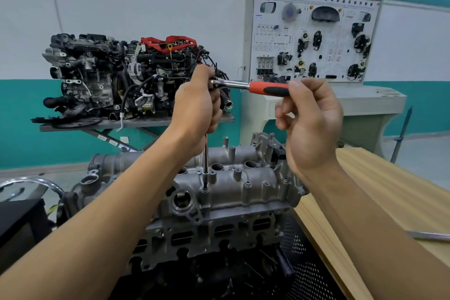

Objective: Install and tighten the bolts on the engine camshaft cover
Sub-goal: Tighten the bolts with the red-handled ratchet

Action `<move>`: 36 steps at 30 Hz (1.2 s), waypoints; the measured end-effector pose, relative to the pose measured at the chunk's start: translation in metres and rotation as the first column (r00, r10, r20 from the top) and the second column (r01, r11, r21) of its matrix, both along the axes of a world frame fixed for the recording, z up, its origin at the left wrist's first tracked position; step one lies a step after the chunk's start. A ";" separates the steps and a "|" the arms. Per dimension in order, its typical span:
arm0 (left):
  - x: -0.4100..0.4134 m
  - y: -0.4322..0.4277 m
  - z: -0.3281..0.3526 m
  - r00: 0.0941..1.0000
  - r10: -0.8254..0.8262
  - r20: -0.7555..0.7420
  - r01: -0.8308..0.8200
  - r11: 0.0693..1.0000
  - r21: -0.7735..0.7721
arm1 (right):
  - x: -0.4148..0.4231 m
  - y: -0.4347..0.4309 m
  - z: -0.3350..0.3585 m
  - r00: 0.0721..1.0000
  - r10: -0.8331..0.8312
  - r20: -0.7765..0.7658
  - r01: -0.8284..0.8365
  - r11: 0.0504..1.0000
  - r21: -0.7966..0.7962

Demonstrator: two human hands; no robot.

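My left forearm (85,238) fills the lower left of the frame, closest to the lens, and the right forearm (379,221) comes in from the lower right. My left hand (197,102), centre frame, is wrapped tight round the head of the ratchet (233,84) and the top of its extension (206,153). My right hand (309,122), right of centre, curls its fingers with the thumb on the end of the orange-and-black handle. The extension drops straight down, and its tip sits on a boss on the cover (243,178); I cannot see the bolt under it. The cover lies across the lower middle. A wooden bench (389,190) runs along the right, a second engine (109,75) sits upper left, and a board (316,36) stands upper right.
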State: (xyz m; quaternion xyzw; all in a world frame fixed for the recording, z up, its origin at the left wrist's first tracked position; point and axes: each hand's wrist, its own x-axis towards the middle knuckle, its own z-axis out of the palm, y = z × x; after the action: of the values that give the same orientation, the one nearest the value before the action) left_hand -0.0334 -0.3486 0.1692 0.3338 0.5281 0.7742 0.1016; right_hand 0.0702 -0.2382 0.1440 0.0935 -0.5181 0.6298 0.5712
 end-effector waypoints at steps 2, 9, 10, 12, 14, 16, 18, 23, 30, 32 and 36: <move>0.000 0.002 -0.001 1.000 0.012 -0.017 -0.012 1.000 -0.014 | -0.008 0.009 0.000 0.997 -0.015 0.072 0.019 0.999 -0.049; -0.002 0.003 0.004 0.998 0.050 0.033 -0.049 0.998 -0.050 | -0.026 0.022 0.018 0.985 -0.011 0.175 0.026 0.996 -0.085; -0.003 0.003 0.005 0.998 0.056 0.040 -0.054 0.997 -0.046 | -0.027 0.022 0.022 0.982 0.001 0.188 0.017 0.996 -0.091; -0.001 -0.001 0.004 0.998 0.055 0.036 -0.054 0.998 -0.026 | -0.025 0.018 0.023 0.977 0.027 0.210 -0.006 0.995 -0.100; 0.004 -0.007 0.001 1.000 0.031 0.006 -0.031 0.999 0.008 | -0.016 0.011 0.012 0.984 0.030 0.178 -0.018 0.997 -0.069; 0.012 -0.014 -0.001 0.998 -0.016 -0.053 0.018 0.999 0.043 | -0.004 0.004 0.002 0.995 0.041 0.093 -0.039 0.999 -0.031; 0.020 -0.018 0.003 0.992 -0.045 -0.119 0.053 0.996 0.066 | 0.006 0.000 0.002 0.998 0.046 0.038 -0.046 0.999 -0.004; 0.031 0.010 0.019 0.985 -0.086 -0.147 0.099 0.992 0.082 | 0.018 0.014 0.021 0.998 -0.053 -0.031 0.052 0.998 -0.021; 0.030 0.059 0.004 0.987 -0.126 -0.102 0.132 0.990 0.048 | 0.032 0.049 0.009 0.980 -0.177 0.096 0.184 0.981 -0.065; 0.029 0.066 -0.002 0.986 -0.137 -0.089 0.141 0.989 0.040 | 0.032 0.055 0.005 0.976 -0.184 0.117 0.194 0.978 -0.075; 0.025 0.071 -0.005 0.989 -0.133 -0.059 0.135 0.990 0.033 | 0.028 0.063 0.001 0.968 -0.199 0.152 0.210 0.976 -0.059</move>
State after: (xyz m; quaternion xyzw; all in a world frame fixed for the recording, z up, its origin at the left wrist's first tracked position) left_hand -0.0085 -0.2777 0.1641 0.3919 0.4929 0.7656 0.1322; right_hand 0.0982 -0.1753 0.1454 -0.0281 -0.5412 0.5916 0.5969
